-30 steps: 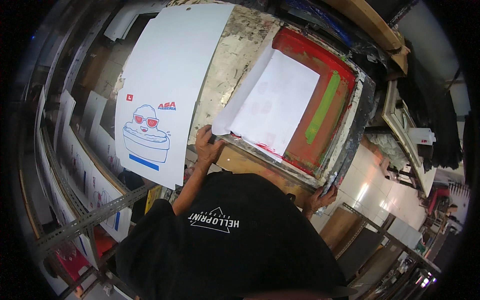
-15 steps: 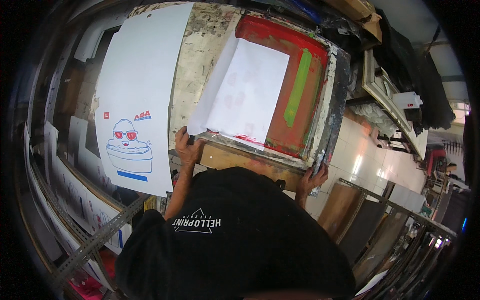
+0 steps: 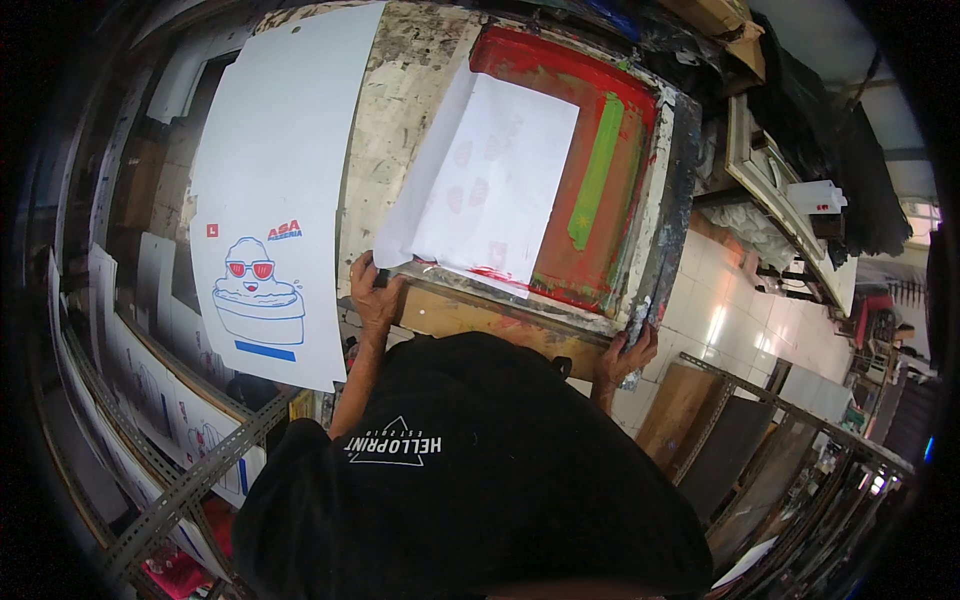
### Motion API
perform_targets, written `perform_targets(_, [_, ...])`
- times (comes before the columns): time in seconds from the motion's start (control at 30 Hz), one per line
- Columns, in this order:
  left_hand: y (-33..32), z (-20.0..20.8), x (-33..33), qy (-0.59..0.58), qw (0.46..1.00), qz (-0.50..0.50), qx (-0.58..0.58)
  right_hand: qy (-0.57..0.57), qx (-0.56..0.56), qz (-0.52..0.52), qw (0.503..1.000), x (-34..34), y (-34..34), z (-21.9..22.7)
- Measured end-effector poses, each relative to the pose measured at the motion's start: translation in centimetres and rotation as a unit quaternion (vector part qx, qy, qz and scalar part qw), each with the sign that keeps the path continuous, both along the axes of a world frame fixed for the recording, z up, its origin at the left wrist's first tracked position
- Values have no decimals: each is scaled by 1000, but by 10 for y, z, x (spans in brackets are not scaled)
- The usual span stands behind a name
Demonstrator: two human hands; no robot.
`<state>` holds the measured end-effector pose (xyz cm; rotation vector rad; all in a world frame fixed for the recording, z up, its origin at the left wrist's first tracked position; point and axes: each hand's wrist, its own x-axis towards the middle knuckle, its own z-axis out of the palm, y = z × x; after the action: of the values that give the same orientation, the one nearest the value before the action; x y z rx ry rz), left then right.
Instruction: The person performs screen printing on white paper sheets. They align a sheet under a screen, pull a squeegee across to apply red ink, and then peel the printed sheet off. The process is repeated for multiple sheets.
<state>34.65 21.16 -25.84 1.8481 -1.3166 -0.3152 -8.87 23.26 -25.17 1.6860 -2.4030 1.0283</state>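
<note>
Only the view seems shifted; left hand (image 3: 376, 296) and right hand (image 3: 624, 358) apparently pinch near corners of the screen frame (image 3: 644, 240); level, matched grips should steady its paper (image 3: 512, 185).

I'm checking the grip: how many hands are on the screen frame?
2: the left hand at the frame's near left corner, the right hand at its near right corner. No others show there; some fingers are partly hidden.

Red is rimming a brown screen (image 3: 585, 277); a green strip (image 3: 595, 175) is brightening it.
I'm seeing pinkish blotches (image 3: 462, 153) mottling a white sheet (image 3: 515, 180); a white board (image 3: 285, 130) is carrying a blue-outlined drawing (image 3: 258, 312) with red sunglasses (image 3: 250, 269); a black shirt (image 3: 480, 510) is bearing white lettering (image 3: 408, 447).
</note>
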Motion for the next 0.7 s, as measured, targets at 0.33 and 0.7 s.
perform_targets(0.33, [1, -17, 2, -11, 1000, 18, -9, -12, 7, -1, 1000, -4, 0, -1])
perform_targets(0.7, [1, -4, 3, -30, 999, 15, -5, 2, -11, 8, 1000, -3, 0, -4])
